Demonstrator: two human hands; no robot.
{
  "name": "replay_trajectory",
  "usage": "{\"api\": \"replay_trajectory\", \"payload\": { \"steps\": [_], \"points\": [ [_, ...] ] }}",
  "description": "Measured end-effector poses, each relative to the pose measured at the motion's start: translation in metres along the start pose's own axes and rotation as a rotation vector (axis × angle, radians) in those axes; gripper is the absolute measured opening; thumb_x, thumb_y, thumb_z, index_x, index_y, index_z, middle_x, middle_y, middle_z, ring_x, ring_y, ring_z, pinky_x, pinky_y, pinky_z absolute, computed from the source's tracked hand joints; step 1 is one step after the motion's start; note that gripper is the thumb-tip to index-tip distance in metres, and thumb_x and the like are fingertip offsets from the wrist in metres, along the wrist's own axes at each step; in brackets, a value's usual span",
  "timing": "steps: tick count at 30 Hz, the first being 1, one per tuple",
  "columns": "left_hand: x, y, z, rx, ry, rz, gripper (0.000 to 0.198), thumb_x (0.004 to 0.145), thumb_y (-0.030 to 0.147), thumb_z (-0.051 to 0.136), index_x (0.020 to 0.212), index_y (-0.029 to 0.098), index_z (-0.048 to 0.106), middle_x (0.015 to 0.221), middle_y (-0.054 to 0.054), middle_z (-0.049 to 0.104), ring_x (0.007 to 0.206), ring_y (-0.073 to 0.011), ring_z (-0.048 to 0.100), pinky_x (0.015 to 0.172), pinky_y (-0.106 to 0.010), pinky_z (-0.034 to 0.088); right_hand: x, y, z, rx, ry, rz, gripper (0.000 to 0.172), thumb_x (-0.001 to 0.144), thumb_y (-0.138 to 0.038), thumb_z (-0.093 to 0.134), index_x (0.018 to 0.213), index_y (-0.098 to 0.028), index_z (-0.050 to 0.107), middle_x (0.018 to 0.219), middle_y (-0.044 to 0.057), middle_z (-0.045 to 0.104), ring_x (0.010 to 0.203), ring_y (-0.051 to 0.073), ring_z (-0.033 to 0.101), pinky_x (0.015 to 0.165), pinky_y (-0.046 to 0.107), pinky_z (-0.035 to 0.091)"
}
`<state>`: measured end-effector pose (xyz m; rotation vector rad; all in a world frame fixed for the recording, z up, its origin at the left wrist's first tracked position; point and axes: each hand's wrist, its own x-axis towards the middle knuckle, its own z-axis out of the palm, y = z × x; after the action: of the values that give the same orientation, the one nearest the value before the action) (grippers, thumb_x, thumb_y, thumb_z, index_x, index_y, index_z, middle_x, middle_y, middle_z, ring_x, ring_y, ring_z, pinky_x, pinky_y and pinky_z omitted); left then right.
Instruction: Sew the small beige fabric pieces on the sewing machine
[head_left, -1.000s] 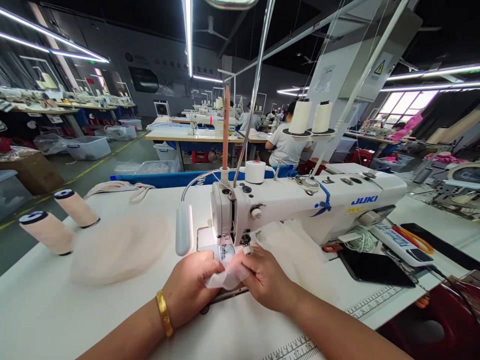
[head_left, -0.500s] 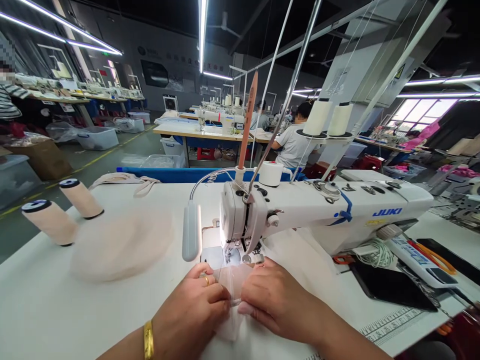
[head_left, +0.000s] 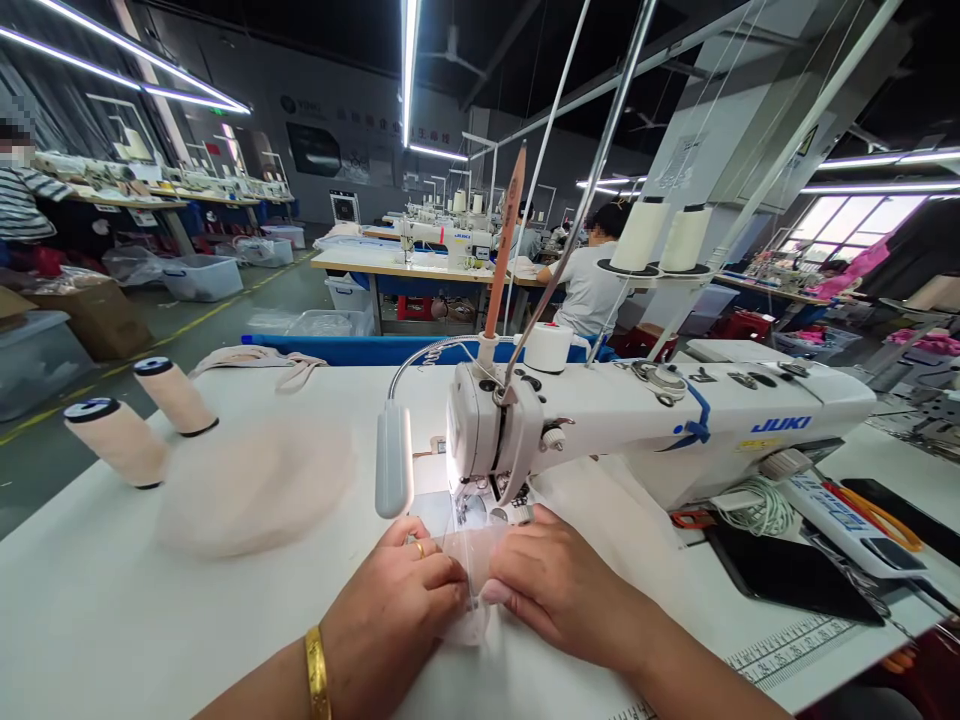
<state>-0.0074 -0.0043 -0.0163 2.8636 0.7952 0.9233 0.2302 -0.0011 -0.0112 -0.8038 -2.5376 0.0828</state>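
Through the head view I have both hands working over the near side of the sewing machine [head_left: 600, 415]. The left hand [head_left: 409, 600] has its fingers curled down on one side of a sheer cloth [head_left: 478, 552], and the right hand [head_left: 566, 585] pinches the other side between thumb and bent fingers. The cloth lies between them, just in front of the needle area; I cannot tell whether its far edge is under the presser foot. Gripping it from both sides, I judge, keeps so thin and slippery a material flat and lined up, since one hand alone would let it pucker.

The lamp [head_left: 394, 460] hangs on its bendy neck left of the machine head, and its light falls on the needle area, which I take as the reason for that spot. A loose sheer heap [head_left: 255, 490] rests well left of the hands on the bench [head_left: 82, 610], likely put there to leave the sewing space free. Two peach thread cones [head_left: 120, 442] stand, leaning in my view, beyond it near the bench's edge. A pencil [head_left: 506, 245] sticks upright from the machine's top, handy for marking, I would guess. The phone [head_left: 791, 575] lies at the right, apart from the cloth.
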Motion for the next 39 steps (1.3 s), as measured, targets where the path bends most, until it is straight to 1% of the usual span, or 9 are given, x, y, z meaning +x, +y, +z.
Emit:
{"api": "replay_trajectory", "payload": {
  "steps": [12, 16, 17, 19, 23, 27, 30, 35, 39],
  "points": [
    [0.004, -0.019, 0.006, -0.019, 0.024, -0.028, 0.031, 0.088, -0.001, 0.045, 0.081, 0.022, 0.066, 0.085, 0.001, 0.078, 0.068, -0.0168, 0.063, 0.078, -0.036, 0.044, 0.002, 0.008, 0.009, -0.063, 0.051, 0.057, 0.035, 0.113, -0.027, 0.042, 0.08, -0.021, 0.053, 0.071, -0.003, 0.062, 0.063, 0.016, 0.048, 0.08, 0.033, 0.038],
    [0.002, -0.026, 0.009, -0.027, -0.017, -0.065, 0.032, 0.095, 0.005, 0.044, 0.085, 0.022, 0.069, 0.087, -0.001, 0.077, 0.071, -0.0173, 0.065, 0.078, -0.034, 0.047, -0.001, 0.009, 0.015, -0.029, 0.051, 0.104, 0.015, 0.108, -0.024, 0.053, 0.097, -0.021, 0.062, 0.082, 0.0, 0.07, 0.072, 0.018, 0.056, 0.082, 0.034, 0.039],
    [0.002, -0.027, 0.009, -0.04, -0.031, -0.094, 0.032, 0.095, 0.006, 0.044, 0.085, 0.022, 0.069, 0.086, -0.001, 0.077, 0.072, -0.0177, 0.065, 0.077, -0.033, 0.047, -0.001, 0.009, 0.016, -0.008, 0.053, 0.106, 0.009, 0.106, -0.023, 0.054, 0.106, -0.022, 0.064, 0.09, 0.002, 0.073, 0.078, 0.02, 0.059, 0.083, 0.035, 0.04],
    [0.002, -0.031, 0.009, -0.108, -0.063, -0.187, 0.03, 0.094, 0.008, 0.045, 0.088, 0.023, 0.07, 0.085, -0.001, 0.075, 0.077, -0.0189, 0.066, 0.077, -0.031, 0.048, 0.001, 0.007, 0.018, 0.055, 0.074, 0.107, 0.016, 0.104, -0.018, 0.053, 0.116, -0.022, 0.063, 0.102, 0.004, 0.075, 0.088, 0.023, 0.062, 0.084, 0.036, 0.041],
    [0.008, -0.036, 0.002, -0.334, -0.175, -0.492, 0.024, 0.098, 0.025, 0.048, 0.09, 0.025, 0.071, 0.087, 0.001, 0.073, 0.08, -0.0181, 0.066, 0.072, -0.027, 0.05, 0.011, 0.002, 0.018, 0.214, 0.163, 0.244, 0.024, 0.109, -0.02, 0.043, 0.101, -0.024, 0.065, 0.09, 0.001, 0.073, 0.082, 0.02, 0.061, 0.081, 0.033, 0.043],
    [0.013, -0.039, -0.006, -0.399, -0.235, -0.665, 0.041, 0.105, 0.045, 0.044, 0.079, 0.023, 0.067, 0.075, 0.002, 0.067, 0.067, -0.0159, 0.061, 0.059, -0.025, 0.046, 0.018, 0.0, 0.014, 0.318, 0.211, 0.355, 0.031, 0.112, -0.028, 0.042, 0.094, -0.025, 0.066, 0.082, 0.0, 0.069, 0.078, 0.019, 0.06, 0.077, 0.03, 0.045],
    [0.012, -0.038, -0.01, -0.357, -0.217, -0.537, 0.039, 0.106, 0.041, 0.043, 0.081, 0.023, 0.068, 0.078, 0.001, 0.068, 0.071, -0.0162, 0.062, 0.065, -0.026, 0.047, 0.017, 0.0, 0.012, 0.373, 0.224, 0.31, 0.029, 0.112, -0.027, 0.041, 0.096, -0.025, 0.066, 0.09, 0.001, 0.072, 0.085, 0.019, 0.063, 0.082, 0.031, 0.047],
    [0.001, -0.027, -0.012, -0.244, -0.137, -0.075, 0.033, 0.096, 0.006, 0.046, 0.095, 0.026, 0.072, 0.092, 0.001, 0.077, 0.083, -0.0164, 0.065, 0.08, -0.03, 0.045, 0.004, 0.001, 0.005, 0.297, 0.046, 0.019, 0.017, 0.107, -0.022, 0.046, 0.104, -0.022, 0.063, 0.1, 0.003, 0.073, 0.093, 0.021, 0.063, 0.085, 0.035, 0.045],
    [-0.005, -0.019, -0.01, -0.106, -0.083, 0.02, 0.029, 0.077, -0.004, 0.052, 0.078, 0.023, 0.064, 0.082, 0.006, 0.075, 0.068, -0.0151, 0.056, 0.075, -0.034, 0.039, -0.002, -0.002, 0.001, 0.155, -0.049, -0.007, 0.011, 0.105, -0.023, 0.052, 0.102, -0.021, 0.062, 0.092, 0.003, 0.069, 0.088, 0.021, 0.059, 0.081, 0.035, 0.041]
  ]
}}
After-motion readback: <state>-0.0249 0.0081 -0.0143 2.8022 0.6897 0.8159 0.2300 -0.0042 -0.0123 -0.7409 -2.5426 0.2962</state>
